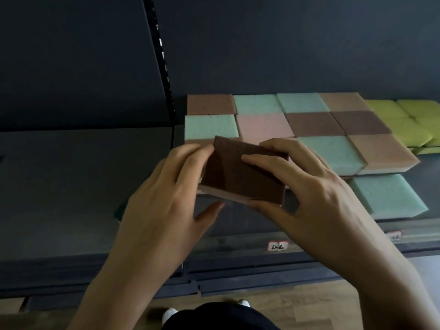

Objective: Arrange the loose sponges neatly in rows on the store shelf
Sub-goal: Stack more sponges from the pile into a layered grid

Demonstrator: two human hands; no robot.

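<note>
between both hands, the brown-topped sponge is lying tilted, left hand and right hand pinching its ends; sponge rows are sitting just beyond.

a dark grey back panel fills the upper half of the view. a black slotted upright runs down it and splits it into two bays. below lies a dark grey shelf, its bare left part catching a faint sheen. along its front runs a price rail with a small white, red-edged label, too blurred to read. lower shelf edges step out beneath. the floor is light wood. the light is dim.
</note>
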